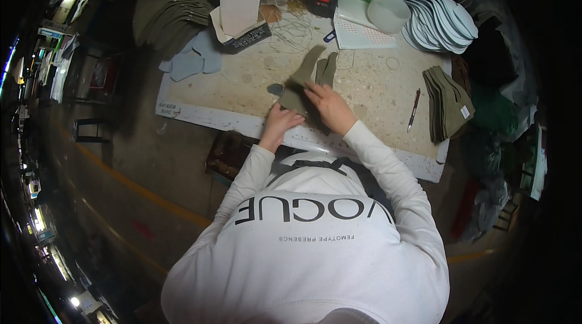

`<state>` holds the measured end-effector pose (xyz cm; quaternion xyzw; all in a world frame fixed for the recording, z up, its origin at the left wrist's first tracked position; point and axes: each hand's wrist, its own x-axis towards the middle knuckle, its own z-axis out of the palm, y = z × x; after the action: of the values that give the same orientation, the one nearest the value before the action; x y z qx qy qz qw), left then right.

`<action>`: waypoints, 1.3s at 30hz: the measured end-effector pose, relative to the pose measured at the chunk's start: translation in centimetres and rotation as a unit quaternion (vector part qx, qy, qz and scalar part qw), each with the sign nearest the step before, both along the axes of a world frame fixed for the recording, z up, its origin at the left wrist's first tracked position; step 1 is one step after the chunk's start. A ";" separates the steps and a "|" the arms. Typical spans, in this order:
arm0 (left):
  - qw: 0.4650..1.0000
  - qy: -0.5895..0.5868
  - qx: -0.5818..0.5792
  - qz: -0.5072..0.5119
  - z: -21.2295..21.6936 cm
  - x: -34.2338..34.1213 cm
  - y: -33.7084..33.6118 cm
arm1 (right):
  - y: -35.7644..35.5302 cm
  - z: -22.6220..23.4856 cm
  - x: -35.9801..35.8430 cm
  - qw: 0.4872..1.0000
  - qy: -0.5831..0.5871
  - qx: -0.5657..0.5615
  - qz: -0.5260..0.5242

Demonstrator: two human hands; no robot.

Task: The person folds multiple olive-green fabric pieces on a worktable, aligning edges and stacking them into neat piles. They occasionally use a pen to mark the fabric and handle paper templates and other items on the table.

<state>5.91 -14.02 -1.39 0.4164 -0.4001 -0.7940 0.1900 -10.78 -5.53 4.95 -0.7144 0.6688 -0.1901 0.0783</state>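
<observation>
Both hands press on olive cloth pieces (pixel 306 84) lying near the front edge of the table (pixel 376 81). The left hand (pixel 280 121) pinches their lower corner; the right hand (pixel 330 106) lies flat on them, fingers spread. A pen (pixel 414 109) lies well to the right, beside an olive stack (pixel 448 104).

Olive-green fabric pieces (pixel 301 84), flat curved cut-outs, lie overlapped at the frame's centre on the speckled worktop (pixel 376 90), their narrow ends fanning toward the top.
</observation>
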 end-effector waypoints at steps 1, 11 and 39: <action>1.000 -0.007 0.000 0.005 0.0 0.0 0.0 | 0.2 -1.0 1.2 1.000 0.014 -0.018 0.016; 0.999 -0.041 -0.019 0.011 1.8 -0.3 0.2 | 1.7 -3.6 3.1 0.997 0.055 -0.039 0.023; 0.579 -0.286 -0.701 -0.303 -0.6 -11.8 -18.5 | 6.0 17.9 -9.5 0.972 -0.188 -0.016 -0.139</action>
<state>-5.88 -32.48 -2.03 0.2142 -0.9685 -0.1178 0.0470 -20.30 0.50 22.85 -0.5673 0.7318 -0.3402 0.1641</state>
